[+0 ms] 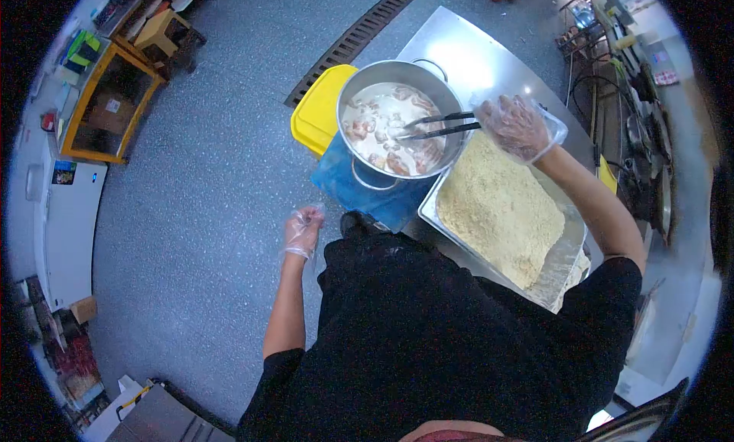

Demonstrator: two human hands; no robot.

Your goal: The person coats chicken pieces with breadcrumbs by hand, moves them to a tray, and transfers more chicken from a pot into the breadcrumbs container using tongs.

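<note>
My right hand [514,125], in a clear plastic glove, is closed around a pair of dark tongs [461,128]. The tongs reach over the rim of a large metal pot [394,71], and their tips are in the milky liquid. Pieces of raw meat [396,164], which look like chicken, lie partly under that liquid. Just below my right forearm, a metal tray [562,277] holds pale, crumbly flour [497,205]. My left hand [305,222], also gloved, hangs by my side above the floor with its fingers curled, touching nothing visible.
The pot stands at the edge of a steel table [478,48], by a yellow lid [317,109] and a blue surface [336,174]. A drain grate [352,40] crosses the floor. A yellow-framed cabinet [115,102] and a white appliance [73,228] stand left; cooking equipment lines the right.
</note>
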